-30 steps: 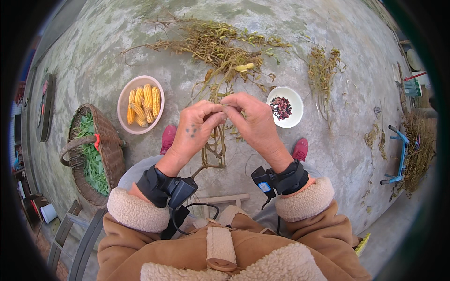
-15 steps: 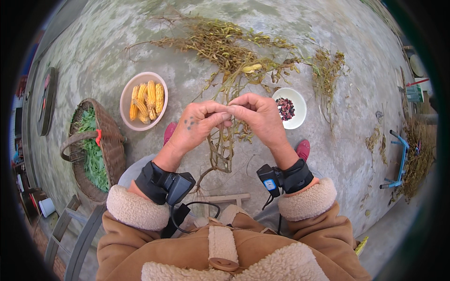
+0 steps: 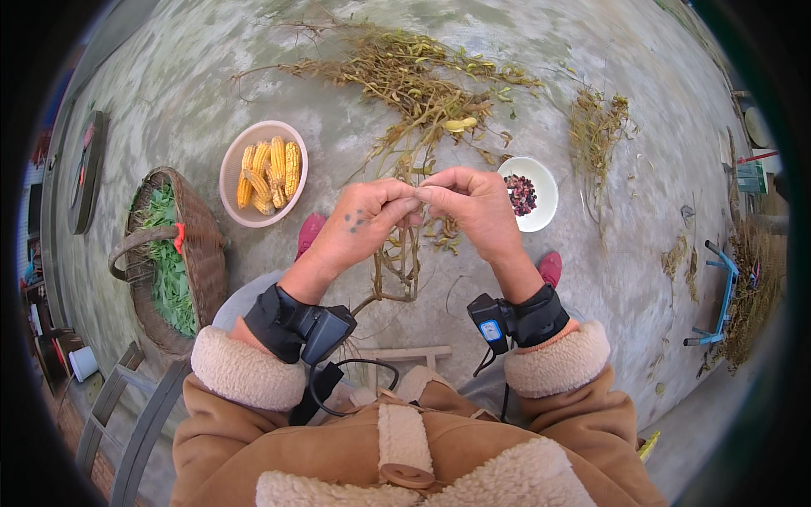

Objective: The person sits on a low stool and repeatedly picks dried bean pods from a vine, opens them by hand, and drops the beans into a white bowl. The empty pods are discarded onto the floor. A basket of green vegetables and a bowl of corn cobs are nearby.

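In front of me my left hand (image 3: 365, 218) and my right hand (image 3: 475, 209) meet, fingertips pinched together. Whatever lies between them is too small and covered to make out. Dry brown stalks (image 3: 405, 266) show below the fingers, their roots toward me; whether my left hand's lower fingers grip them is hidden. Beyond the hands spreads a heap of dried bean plants (image 3: 422, 84) with brown and yellowish pods. Right of my right hand stands a white bowl (image 3: 547, 211) holding dark red and purplish beans (image 3: 522, 196).
A pink basin (image 3: 232, 203) of corn cobs (image 3: 274, 173) stands at left, near a wicker basket (image 3: 207, 262) of green leaves. More dried plants (image 3: 598, 131) lie right of the heap. A blue metal frame (image 3: 726, 296) stands far right, a grey ladder-like frame (image 3: 139, 414) lower left.
My hands stay pinched together at nearly the same spot. The stalks below them have shifted slightly, while the whole view has moved a little.
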Tool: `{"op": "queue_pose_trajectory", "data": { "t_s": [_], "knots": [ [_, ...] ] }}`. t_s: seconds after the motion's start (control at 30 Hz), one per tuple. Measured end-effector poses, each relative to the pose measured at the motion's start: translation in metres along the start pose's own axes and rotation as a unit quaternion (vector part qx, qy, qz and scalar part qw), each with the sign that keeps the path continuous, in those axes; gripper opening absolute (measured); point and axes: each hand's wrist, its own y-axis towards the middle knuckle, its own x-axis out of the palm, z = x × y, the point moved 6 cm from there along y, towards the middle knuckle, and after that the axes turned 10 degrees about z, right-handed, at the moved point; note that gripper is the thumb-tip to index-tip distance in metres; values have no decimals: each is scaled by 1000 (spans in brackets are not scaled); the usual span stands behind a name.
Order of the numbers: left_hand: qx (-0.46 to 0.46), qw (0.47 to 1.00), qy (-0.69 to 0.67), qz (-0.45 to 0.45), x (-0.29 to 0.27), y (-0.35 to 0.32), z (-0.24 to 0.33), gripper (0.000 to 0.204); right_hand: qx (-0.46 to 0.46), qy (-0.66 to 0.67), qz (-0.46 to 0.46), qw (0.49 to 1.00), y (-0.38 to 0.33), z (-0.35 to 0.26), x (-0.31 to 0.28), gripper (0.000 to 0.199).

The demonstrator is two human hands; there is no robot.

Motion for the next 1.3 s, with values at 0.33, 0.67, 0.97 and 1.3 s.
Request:
{"op": "queue_pose_trajectory", "data": {
  "t_s": [0.33, 0.67, 0.97, 1.3],
  "knots": [
    [145, 975, 136, 98, 4, -4, 16, 8, 37, 44, 49, 997, -1, 6, -1, 16],
    [13, 997, 3, 77, 3, 2, 4, 12, 48, 92, 49, 993, -2, 11, -1, 17],
    [3, 1000, -7, 6, 1, 6, 5, 14, 42, 95, 53, 993, 0, 13, -4, 12],
    [135, 984, 96, 72, 3, 4, 13, 11, 37, 62, 54, 996, 0, 10, -5, 17]
  ]
}}
